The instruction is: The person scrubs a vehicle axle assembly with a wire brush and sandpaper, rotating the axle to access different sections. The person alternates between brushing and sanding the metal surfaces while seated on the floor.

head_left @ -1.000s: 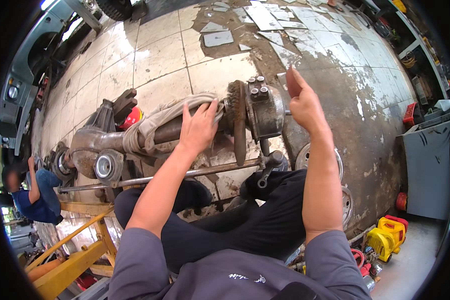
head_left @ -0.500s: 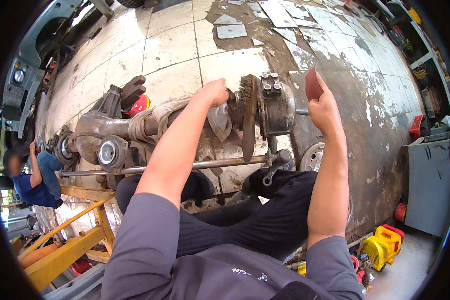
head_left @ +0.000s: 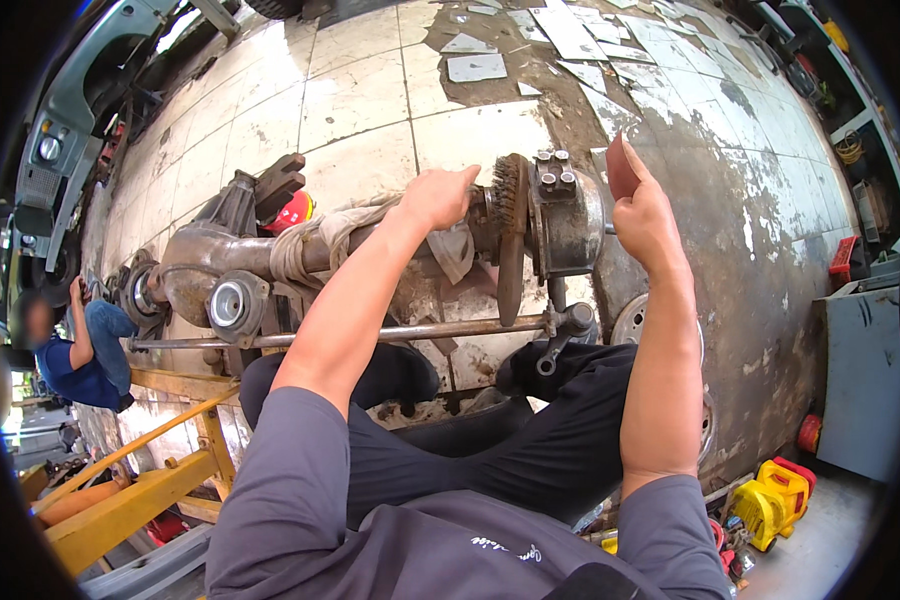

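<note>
A greasy vehicle axle [head_left: 185,275] lies across in front of my knees, with a beige rag [head_left: 300,245] draped round its tube. My left hand [head_left: 438,198] is over the tube beside the rag, one finger stretched toward the right; its other fingers are mostly hidden. A wire brush [head_left: 511,240] with dark bristles and a wooden handle leans across the axle, just right of that hand. Beyond it sits the knuckle housing [head_left: 573,225] with several studs on top. My right hand [head_left: 645,215] is raised right of the housing, pinching a folded reddish-brown sheet of sandpaper [head_left: 622,168].
A steel tie rod [head_left: 420,332] runs along the axle's near side. A yellow frame [head_left: 130,505] stands at lower left, near a person in blue [head_left: 85,345]. Broken tiles [head_left: 477,67] lie at the far side. At right are a grey cabinet [head_left: 860,370] and a yellow case [head_left: 770,500].
My left hand has shifted slightly right along the tube toward the brush, its finger now pointing right. The right hand still holds the sandpaper. The view has moved a little.
</note>
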Tool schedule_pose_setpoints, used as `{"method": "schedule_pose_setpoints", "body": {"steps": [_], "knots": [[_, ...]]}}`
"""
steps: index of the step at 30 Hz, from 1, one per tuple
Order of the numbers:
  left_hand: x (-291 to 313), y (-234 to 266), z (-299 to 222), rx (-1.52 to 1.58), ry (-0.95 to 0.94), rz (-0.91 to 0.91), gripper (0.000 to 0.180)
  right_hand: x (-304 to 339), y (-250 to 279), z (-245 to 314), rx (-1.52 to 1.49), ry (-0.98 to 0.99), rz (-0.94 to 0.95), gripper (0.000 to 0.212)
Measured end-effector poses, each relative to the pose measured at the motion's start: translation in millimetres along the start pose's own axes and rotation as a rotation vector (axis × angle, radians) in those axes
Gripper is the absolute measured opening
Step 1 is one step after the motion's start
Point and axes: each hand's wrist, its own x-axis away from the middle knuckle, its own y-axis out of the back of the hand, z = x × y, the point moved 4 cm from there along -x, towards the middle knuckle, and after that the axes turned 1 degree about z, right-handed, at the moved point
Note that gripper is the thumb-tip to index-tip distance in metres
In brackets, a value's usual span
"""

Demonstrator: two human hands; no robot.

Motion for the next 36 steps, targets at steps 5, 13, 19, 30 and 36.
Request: {"method": "schedule_pose_setpoints", "body": {"steps": [5, 13, 19, 30, 36], "knots": [[13, -5, 1, -0.079, -0.181, -0.152, 0.047, 5, 2, 4, -0.001, -0.004, -0.012, 0.076], [57, -1, -16, -0.129, -0.346, -0.196, 0.045, 7, 6, 7, -0.015, -0.033, -0.003, 0.076], [85, 7, -10, -0.100, -0.377, -0.158, 0.050, 16, 10, 6, -0.042, -0.011, -0.006, 0.075], [69, 60, 53, 0.680, 0.130, -0.551, 0.056, 9, 5, -8, -0.080, 0.094, -0.018, 0.077], [133, 109, 159, 1.149, 0.197, -0.991, 0.057, 6, 3, -12, -0.038, 0.056, -0.011, 0.077]]}}
